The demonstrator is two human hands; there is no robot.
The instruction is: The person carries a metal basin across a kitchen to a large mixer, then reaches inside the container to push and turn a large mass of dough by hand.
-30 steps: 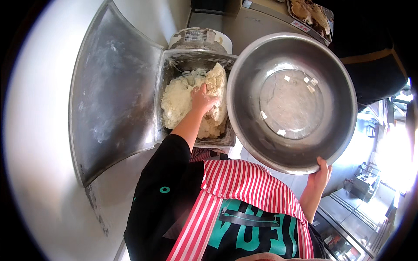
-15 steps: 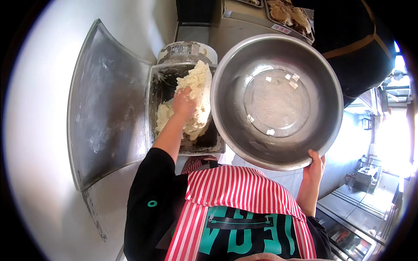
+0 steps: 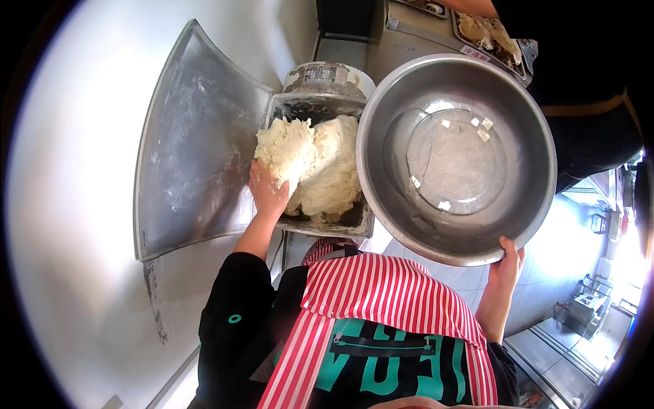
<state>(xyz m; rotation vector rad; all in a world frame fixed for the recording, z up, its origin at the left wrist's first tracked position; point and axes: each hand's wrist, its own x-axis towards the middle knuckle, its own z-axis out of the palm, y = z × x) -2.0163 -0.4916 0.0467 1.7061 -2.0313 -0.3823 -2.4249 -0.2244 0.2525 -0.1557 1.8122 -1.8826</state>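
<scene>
Pale, ragged dough (image 3: 327, 163) fills much of a metal mixer tub (image 3: 320, 230) left of the middle. My left hand (image 3: 268, 191) is pressed into the near left side of a torn lump of it, thumb and fingers around the dough. To the right, a wide stainless steel basin (image 3: 388, 174) is tilted towards me, its rim beside the tub. My right hand (image 3: 507, 264) grips its near right rim, thumb on top and the other fingers partly hidden beneath. Several small whitish patches, perhaps reflections, show on the basin's bottom.
The mixer's raised metal lid (image 3: 201, 136) stands on the left by a white wall (image 3: 75, 177). A round flour-dusted housing (image 3: 330, 75) is behind the tub. Back right, metal trays of food (image 3: 487, 34) rest near a person in dark clothes (image 3: 593, 136).
My left hand has moved left and nearer, pulling a lump of dough over to the tub's left side. My right hand still holds the basin; the view has shifted slightly.
</scene>
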